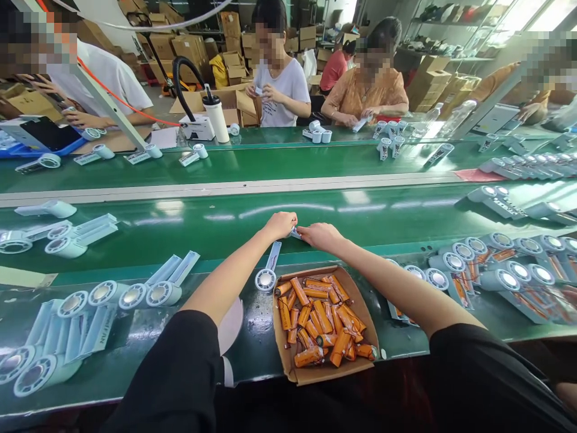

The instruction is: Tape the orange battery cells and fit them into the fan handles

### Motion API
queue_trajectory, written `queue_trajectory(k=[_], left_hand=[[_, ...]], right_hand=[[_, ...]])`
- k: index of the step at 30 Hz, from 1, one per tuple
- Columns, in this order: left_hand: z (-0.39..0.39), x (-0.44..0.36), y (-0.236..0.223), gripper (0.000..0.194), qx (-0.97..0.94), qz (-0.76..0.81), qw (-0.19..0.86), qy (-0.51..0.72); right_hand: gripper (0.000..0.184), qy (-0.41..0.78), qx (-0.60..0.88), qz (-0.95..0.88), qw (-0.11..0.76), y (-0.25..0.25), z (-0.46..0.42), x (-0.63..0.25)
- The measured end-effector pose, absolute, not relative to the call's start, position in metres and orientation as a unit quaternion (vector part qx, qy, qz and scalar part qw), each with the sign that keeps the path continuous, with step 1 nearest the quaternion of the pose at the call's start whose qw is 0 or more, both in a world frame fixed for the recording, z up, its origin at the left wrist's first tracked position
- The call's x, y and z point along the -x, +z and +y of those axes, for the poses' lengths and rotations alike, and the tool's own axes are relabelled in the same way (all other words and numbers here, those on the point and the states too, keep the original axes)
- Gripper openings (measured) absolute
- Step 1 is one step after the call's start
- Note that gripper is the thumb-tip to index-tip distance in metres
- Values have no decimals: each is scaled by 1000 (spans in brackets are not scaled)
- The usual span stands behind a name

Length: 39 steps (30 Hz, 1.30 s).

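Note:
Above the green belt, my left hand (280, 225) is closed, fingers pinched at one end of a small light-blue plastic piece (296, 233). My right hand (321, 235) grips the piece's other side, knuckles up; most of it is hidden by the fingers. Just below lies a light-blue handheld fan (265, 279), its open handle pointing up towards my hands. Between my forearms sits a shallow cardboard tray (283, 357) piled with orange wired batteries (321, 317).
More handheld fans lie in rows at left (104, 293) and right (452, 262), the right ones with orange batteries in their handles. A pale divider strip (243, 186) runs across the belt. Co-workers sit opposite, one in a white shirt (288, 81) handling a small part.

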<state>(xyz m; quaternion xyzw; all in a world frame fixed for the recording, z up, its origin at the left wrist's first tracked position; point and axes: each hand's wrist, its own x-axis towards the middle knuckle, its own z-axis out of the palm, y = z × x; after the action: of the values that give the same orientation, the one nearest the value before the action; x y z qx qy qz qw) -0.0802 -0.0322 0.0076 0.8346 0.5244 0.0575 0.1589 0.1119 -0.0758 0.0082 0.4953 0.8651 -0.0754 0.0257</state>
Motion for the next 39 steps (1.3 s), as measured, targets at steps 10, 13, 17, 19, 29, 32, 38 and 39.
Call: queue_trajectory(k=[10, 13, 17, 19, 29, 32, 38, 39], left_hand=[[-26, 69, 6, 25, -836, 518, 171, 63], [-25, 63, 3, 25, -837, 514, 175, 64], [-24, 54, 1, 26, -833, 521, 177, 58], [-23, 50, 1, 25, -830, 526, 178, 56], [-27, 43, 5, 26, -834, 515, 184, 78], [-27, 39, 3, 26, -833, 513, 188, 82], [-24, 33, 1, 25, -827, 519, 199, 82], [-25, 32, 0, 25, -826, 519, 201, 82]], right_hand=[[31, -63, -485, 871, 43, 30, -71, -131], [35, -46, -511, 857, 40, 32, -76, -141], [29, -51, -512, 856, 52, 24, -73, -131], [26, -60, -504, 860, 58, 20, -67, -123], [36, -87, -488, 868, 7, 19, -72, -156], [39, -91, -473, 876, -16, 13, -75, -163], [33, -92, -431, 897, 14, 2, -60, -154], [34, -89, -429, 898, 30, 0, -59, -152]])
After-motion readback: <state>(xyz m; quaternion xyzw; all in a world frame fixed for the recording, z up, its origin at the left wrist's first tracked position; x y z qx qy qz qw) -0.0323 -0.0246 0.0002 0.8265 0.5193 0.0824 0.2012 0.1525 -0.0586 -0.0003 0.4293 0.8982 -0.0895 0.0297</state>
